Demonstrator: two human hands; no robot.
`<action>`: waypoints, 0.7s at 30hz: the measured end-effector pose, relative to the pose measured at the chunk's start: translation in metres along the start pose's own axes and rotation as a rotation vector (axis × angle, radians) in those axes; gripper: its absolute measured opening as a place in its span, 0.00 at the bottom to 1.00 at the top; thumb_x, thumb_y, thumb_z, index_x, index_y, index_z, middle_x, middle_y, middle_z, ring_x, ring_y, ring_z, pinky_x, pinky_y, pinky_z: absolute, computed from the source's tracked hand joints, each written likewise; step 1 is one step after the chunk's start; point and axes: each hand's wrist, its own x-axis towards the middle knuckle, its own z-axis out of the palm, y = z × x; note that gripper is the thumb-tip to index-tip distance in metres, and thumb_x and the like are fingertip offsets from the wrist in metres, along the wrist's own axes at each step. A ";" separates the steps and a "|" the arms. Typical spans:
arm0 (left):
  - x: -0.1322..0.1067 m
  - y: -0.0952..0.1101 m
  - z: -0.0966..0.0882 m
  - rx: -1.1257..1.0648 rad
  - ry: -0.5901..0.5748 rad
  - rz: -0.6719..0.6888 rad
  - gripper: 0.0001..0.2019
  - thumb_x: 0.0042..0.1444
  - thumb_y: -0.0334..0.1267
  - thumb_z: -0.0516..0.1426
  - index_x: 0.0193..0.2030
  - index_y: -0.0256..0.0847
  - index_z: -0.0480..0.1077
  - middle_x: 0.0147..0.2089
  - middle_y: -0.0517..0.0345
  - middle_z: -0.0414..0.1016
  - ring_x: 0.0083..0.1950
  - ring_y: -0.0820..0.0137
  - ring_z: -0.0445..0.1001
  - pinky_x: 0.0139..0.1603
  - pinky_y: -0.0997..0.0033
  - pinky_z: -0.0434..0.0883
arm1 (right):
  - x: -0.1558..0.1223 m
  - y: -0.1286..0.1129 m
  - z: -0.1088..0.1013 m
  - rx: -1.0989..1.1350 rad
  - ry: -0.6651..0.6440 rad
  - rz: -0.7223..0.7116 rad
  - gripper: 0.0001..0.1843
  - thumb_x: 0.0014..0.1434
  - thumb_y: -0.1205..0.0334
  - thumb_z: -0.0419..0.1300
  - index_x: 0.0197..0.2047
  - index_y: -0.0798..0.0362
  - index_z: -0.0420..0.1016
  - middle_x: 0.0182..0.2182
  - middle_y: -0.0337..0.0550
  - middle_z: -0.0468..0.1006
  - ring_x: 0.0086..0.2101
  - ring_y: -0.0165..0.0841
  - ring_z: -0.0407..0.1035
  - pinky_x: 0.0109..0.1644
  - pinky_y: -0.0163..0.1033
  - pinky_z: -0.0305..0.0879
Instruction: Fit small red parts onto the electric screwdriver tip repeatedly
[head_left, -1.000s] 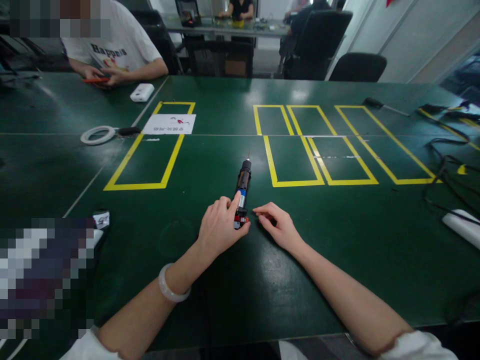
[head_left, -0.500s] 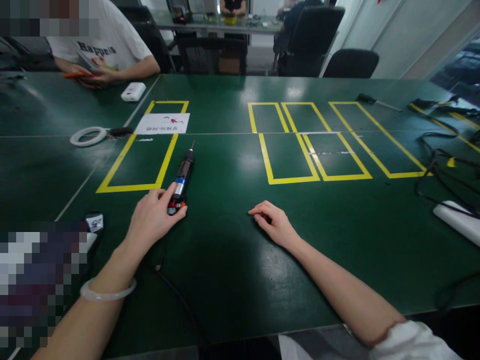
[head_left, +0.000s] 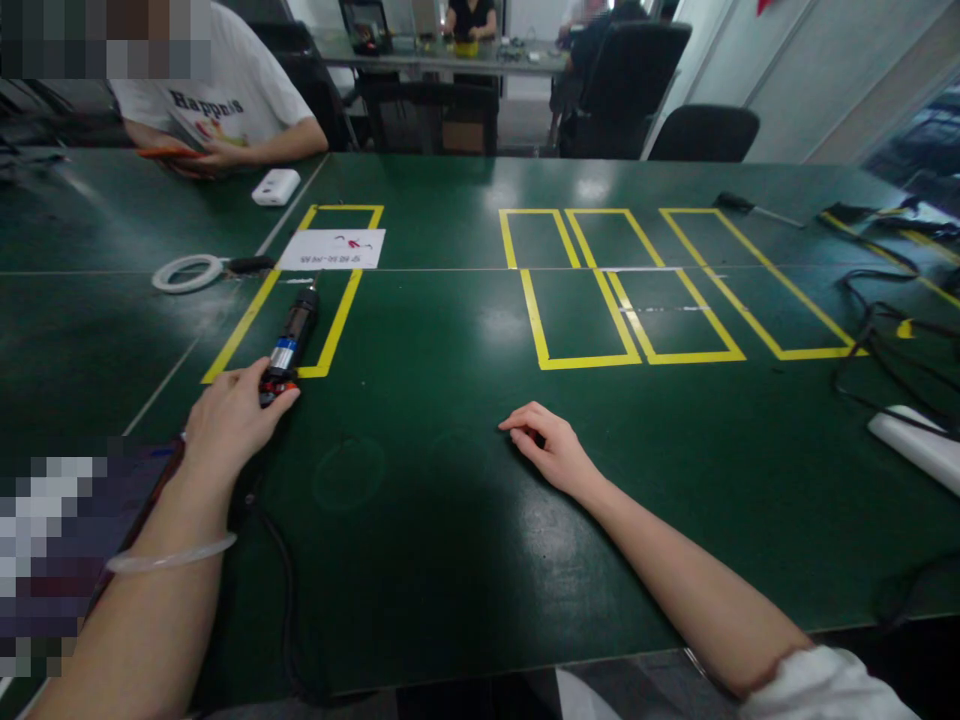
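A black electric screwdriver (head_left: pixel 293 331) with a blue band and a red rear end lies on the green table (head_left: pixel 450 480), its tip pointing away from me into the left yellow-taped rectangle (head_left: pixel 292 290). My left hand (head_left: pixel 229 420) grips the tool's rear end, fingers closed around it. A black cable (head_left: pixel 281 580) runs back from the tool towards me. My right hand (head_left: pixel 551 450) rests on the table near the middle, fingers loosely curled, holding nothing.
A white tape roll (head_left: pixel 186 272), a paper sheet (head_left: pixel 332 248) and a white box (head_left: pixel 275 186) lie at the far left. A person in a white shirt (head_left: pixel 217 95) sits across. Yellow rectangles (head_left: pixel 637 290), black cables (head_left: pixel 885 330) and a white object (head_left: pixel 915 450) occupy the right.
My left hand has slid the screwdriver leftwards across the table, from the middle to the left yellow rectangle. My right hand has stayed where it was.
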 end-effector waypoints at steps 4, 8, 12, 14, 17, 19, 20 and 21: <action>-0.008 0.011 -0.001 0.027 0.144 -0.004 0.24 0.62 0.53 0.47 0.56 0.39 0.64 0.53 0.45 0.65 0.53 0.55 0.65 0.48 0.60 0.66 | 0.000 0.001 0.000 -0.001 -0.001 0.000 0.10 0.64 0.68 0.55 0.43 0.50 0.77 0.40 0.43 0.74 0.31 0.28 0.67 0.35 0.35 0.64; -0.015 0.023 0.001 0.022 0.204 0.035 0.17 0.61 0.48 0.50 0.47 0.37 0.66 0.51 0.45 0.63 0.50 0.56 0.65 0.44 0.62 0.66 | 0.000 0.001 0.000 -0.002 -0.002 0.001 0.10 0.64 0.68 0.55 0.43 0.50 0.77 0.40 0.43 0.74 0.31 0.29 0.67 0.35 0.35 0.65; -0.017 0.028 0.000 0.065 0.199 0.050 0.15 0.61 0.46 0.50 0.47 0.38 0.65 0.52 0.46 0.63 0.50 0.57 0.65 0.44 0.62 0.66 | 0.000 0.001 0.001 0.004 -0.002 0.006 0.10 0.64 0.68 0.55 0.43 0.51 0.77 0.39 0.44 0.74 0.33 0.30 0.68 0.35 0.35 0.65; -0.016 0.029 -0.001 0.066 0.201 0.031 0.15 0.61 0.46 0.51 0.47 0.38 0.65 0.52 0.47 0.63 0.50 0.57 0.65 0.43 0.63 0.66 | 0.000 0.001 0.001 0.007 -0.006 0.009 0.10 0.64 0.68 0.55 0.43 0.51 0.77 0.39 0.44 0.74 0.33 0.30 0.68 0.35 0.35 0.65; -0.015 0.028 -0.001 0.037 0.209 -0.022 0.16 0.61 0.48 0.50 0.46 0.37 0.66 0.50 0.46 0.65 0.48 0.56 0.66 0.39 0.63 0.66 | 0.001 0.001 0.000 0.009 -0.009 0.010 0.10 0.64 0.68 0.55 0.43 0.51 0.77 0.40 0.44 0.74 0.32 0.29 0.68 0.35 0.35 0.64; -0.016 0.028 -0.002 0.026 0.191 -0.062 0.19 0.62 0.50 0.47 0.47 0.37 0.67 0.50 0.46 0.66 0.46 0.56 0.68 0.38 0.63 0.66 | 0.001 0.001 0.000 0.007 -0.013 0.007 0.10 0.64 0.68 0.55 0.43 0.51 0.77 0.40 0.44 0.74 0.32 0.29 0.67 0.35 0.35 0.64; -0.016 0.027 -0.004 0.024 0.175 -0.078 0.20 0.62 0.50 0.46 0.47 0.36 0.67 0.50 0.45 0.67 0.46 0.56 0.68 0.38 0.62 0.66 | 0.001 0.001 0.000 0.005 -0.016 0.006 0.10 0.64 0.68 0.55 0.43 0.51 0.77 0.40 0.44 0.74 0.32 0.29 0.67 0.35 0.35 0.64; -0.017 0.028 -0.006 0.024 0.165 -0.085 0.20 0.63 0.50 0.45 0.47 0.35 0.67 0.51 0.44 0.67 0.46 0.55 0.69 0.39 0.61 0.66 | 0.001 0.001 0.000 0.003 -0.018 0.005 0.10 0.64 0.68 0.55 0.43 0.51 0.77 0.40 0.44 0.74 0.32 0.29 0.67 0.35 0.35 0.64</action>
